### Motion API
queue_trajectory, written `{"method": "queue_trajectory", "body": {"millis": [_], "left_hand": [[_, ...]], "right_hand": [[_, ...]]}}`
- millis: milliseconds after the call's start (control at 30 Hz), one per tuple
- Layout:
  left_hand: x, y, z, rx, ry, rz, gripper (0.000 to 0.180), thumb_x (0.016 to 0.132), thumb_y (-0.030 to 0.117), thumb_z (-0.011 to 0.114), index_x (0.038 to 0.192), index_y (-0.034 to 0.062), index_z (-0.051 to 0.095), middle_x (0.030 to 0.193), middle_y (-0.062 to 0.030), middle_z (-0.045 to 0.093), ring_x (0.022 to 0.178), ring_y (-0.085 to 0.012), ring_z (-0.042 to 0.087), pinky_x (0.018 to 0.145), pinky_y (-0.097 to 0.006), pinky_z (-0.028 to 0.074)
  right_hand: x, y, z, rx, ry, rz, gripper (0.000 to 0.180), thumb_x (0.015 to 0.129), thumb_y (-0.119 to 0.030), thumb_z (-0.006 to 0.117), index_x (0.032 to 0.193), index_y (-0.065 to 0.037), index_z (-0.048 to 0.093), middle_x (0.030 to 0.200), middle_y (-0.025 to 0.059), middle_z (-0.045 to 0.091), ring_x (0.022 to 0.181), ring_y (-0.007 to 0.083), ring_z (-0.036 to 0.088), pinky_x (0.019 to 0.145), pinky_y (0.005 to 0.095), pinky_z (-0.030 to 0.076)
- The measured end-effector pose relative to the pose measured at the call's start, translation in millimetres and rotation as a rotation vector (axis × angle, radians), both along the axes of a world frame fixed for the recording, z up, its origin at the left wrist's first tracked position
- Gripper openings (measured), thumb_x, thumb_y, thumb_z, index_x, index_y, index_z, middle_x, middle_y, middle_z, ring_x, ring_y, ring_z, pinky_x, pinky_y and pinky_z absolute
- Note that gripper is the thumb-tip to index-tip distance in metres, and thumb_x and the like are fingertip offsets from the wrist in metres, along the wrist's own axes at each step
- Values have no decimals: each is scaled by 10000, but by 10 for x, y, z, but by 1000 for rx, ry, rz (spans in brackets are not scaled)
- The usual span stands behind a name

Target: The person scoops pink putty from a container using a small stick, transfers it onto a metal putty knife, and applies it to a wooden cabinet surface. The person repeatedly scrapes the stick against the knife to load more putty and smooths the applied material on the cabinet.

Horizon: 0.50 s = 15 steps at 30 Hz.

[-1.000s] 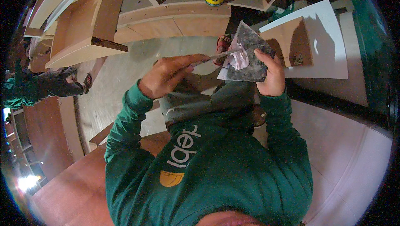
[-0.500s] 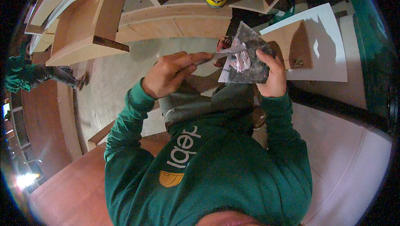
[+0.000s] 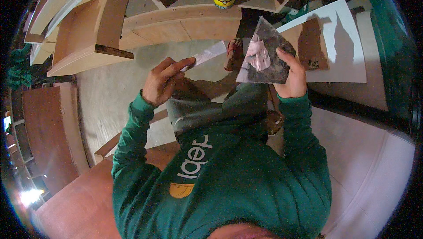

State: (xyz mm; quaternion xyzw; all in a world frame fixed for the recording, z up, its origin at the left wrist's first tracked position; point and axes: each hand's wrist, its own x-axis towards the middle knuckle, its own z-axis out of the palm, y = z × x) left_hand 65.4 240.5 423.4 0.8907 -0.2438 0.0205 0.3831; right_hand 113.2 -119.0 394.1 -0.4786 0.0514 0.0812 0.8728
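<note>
Two hands busy — left hand (image 3: 165,82) grips a putty knife (image 3: 210,54), right hand (image 3: 291,74) a board (image 3: 264,54) (pink filler).

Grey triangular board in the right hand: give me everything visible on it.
The grey triangular board is a flat, dark, smeared sheet, material unclear, held tilted with one point up. The right hand grips its right edge, thumb on the face. A pale pink lump of putty sits left of centre. The left hand's thin pale blade is clear of it.

Scraper blade (image 3: 210,54) has pulled off the putty blob (image 3: 258,56); left hand (image 3: 164,80) moved away, blade tip now clear of the board (image 3: 263,54) in the right hand (image 3: 291,75).
</note>
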Motion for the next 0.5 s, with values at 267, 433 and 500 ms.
{"method": "queue_trajectory", "body": {"millis": [267,433,500], "left_hand": [[-553,-607,14,-839,820,79,349,1126,237,392,1400,51,500,783,-35,588,567,-112,541,526,-253,444],[-567,-1001,-76,-948,919,60,353,1129,253,377,1382,34,489,695,-40,560,502,-105,474,467,-247,384],[-554,-1054,-159,-926,829,50,369,1137,254,362,1423,47,468,715,-23,563,533,-85,485,487,-237,394]], "right_hand": [[-70,464,186,-19,-296,-447,253,989,-111,667,1201,25,654,1254,141,659,1172,259,620,1013,380,468],[-140,576,100,-1,-394,-483,407,1000,-138,652,1375,-10,558,1395,112,597,1271,254,570,1107,409,407],[-177,625,190,141,-467,-368,482,1025,-151,620,1466,-17,480,1489,87,526,1331,233,516,1146,424,364]]}}
